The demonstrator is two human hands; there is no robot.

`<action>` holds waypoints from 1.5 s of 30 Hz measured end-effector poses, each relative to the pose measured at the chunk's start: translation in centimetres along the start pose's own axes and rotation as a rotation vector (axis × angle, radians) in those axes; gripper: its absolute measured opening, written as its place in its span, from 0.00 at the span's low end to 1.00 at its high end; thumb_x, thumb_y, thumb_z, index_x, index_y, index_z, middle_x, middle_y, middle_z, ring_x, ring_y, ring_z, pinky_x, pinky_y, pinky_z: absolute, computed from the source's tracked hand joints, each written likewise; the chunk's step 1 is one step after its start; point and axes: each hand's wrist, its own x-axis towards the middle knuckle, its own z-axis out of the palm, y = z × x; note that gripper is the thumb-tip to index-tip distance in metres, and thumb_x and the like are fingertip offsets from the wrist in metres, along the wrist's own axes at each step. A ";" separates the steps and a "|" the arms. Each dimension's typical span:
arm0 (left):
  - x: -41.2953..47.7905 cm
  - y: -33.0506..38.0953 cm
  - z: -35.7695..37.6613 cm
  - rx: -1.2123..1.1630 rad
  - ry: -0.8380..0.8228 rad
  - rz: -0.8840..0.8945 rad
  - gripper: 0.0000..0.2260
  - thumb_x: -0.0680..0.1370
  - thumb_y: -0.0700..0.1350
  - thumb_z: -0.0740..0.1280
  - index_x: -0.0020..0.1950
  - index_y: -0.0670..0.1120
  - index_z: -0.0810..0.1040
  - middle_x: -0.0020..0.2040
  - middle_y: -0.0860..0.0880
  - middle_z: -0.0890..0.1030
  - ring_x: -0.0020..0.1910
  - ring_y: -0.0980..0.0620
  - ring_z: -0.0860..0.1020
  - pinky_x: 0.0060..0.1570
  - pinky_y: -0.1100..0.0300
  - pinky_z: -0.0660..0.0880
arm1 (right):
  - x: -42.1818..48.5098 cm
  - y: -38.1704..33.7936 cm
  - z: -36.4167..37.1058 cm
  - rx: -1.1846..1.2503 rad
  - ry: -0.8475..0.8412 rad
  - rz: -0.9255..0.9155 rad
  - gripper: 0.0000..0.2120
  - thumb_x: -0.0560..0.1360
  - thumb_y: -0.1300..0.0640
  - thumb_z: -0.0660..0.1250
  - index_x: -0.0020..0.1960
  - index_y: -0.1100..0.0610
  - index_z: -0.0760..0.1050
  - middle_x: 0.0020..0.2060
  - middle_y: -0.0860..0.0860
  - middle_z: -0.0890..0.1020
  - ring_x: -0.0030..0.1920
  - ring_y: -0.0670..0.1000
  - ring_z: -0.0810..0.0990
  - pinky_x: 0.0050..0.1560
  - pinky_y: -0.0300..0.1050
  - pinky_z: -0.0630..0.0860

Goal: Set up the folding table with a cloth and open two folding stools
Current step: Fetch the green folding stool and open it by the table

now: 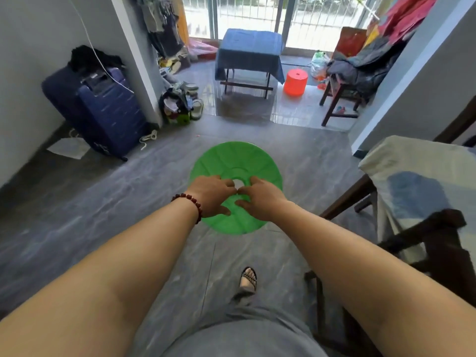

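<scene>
Green folding stool (231, 158), collapsed to a flat disc, is held above the middle of the floor. The left hand (211, 195) and right hand (260, 199) grip its central opening, fingers curled over the rim. At the floor's far edge the folding table (246, 85) stands under a blue cloth (248, 47), with an opened orange stool (295, 82) just beside it. Judged remaining: expanding the green stool.

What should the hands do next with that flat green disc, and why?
Probably pull the disc apart from its middle so it pops open into a stool. The left hand and right hand both grip it around the centre hole, and it is collapsed flat, while the orange stool already stands open beside the cloth-covered table.
</scene>
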 end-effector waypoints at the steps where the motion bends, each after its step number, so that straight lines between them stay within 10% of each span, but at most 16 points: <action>1: 1.8 -1.3 -0.9 -0.009 0.003 -0.010 0.25 0.76 0.59 0.64 0.70 0.52 0.66 0.68 0.54 0.70 0.61 0.48 0.72 0.51 0.52 0.75 | 1.9 0.9 -1.3 -0.003 0.002 -0.002 0.22 0.78 0.42 0.59 0.70 0.47 0.68 0.61 0.56 0.71 0.62 0.59 0.71 0.60 0.52 0.72; 45: 60.6 -61.6 -12.2 -0.011 -0.017 -0.008 0.27 0.76 0.59 0.64 0.73 0.54 0.61 0.70 0.56 0.68 0.63 0.48 0.72 0.52 0.53 0.74 | 80.3 19.0 -30.7 -0.016 -0.016 -0.017 0.21 0.77 0.42 0.60 0.69 0.45 0.70 0.59 0.57 0.72 0.60 0.59 0.72 0.60 0.52 0.72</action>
